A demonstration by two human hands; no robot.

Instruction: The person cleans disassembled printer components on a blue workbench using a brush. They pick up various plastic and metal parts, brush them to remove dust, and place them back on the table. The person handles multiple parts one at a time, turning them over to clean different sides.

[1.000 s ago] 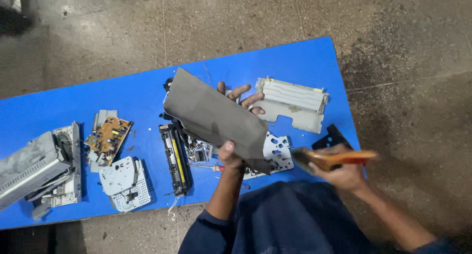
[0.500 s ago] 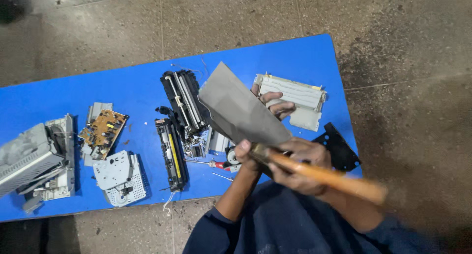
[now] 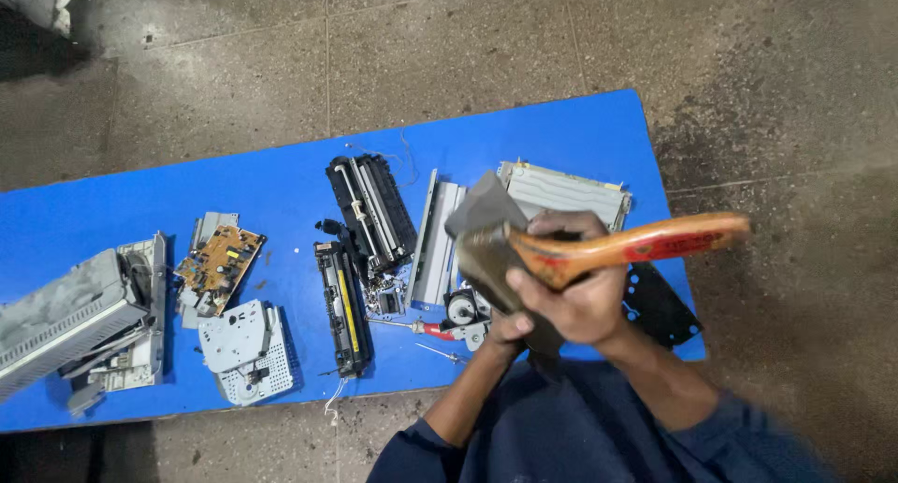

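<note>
An orange wooden hammer handle (image 3: 645,245) is gripped in the closed right hand (image 3: 571,291); a flat grey panel (image 3: 486,235) is clasped from below by the left hand (image 3: 510,331), above the table's near edge. A smooth blue table (image 3: 281,188) is set on stained, gritty concrete floor (image 3: 449,53). A ribbed black roller unit (image 3: 372,212) and a green-brown circuit board (image 3: 220,263) are laid there.
</note>
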